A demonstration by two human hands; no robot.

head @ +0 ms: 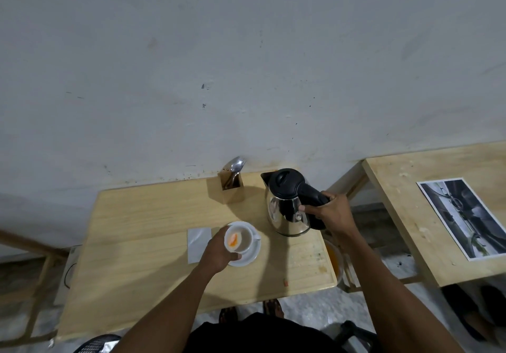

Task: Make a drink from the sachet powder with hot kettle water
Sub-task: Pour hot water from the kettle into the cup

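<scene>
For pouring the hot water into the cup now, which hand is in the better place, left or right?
The right hand, probably: it already grips the kettle handle, spout toward the wall. The left hand holds the cup with orange powder, on its saucer.

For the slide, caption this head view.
Left hand tilts powdered cup over saucer; right hand grips kettle.

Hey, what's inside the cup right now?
The cup, tilted in the left hand over the saucer, holds a patch of orange powder on its inner wall. No water is visible; the hand hides its near side.
</scene>
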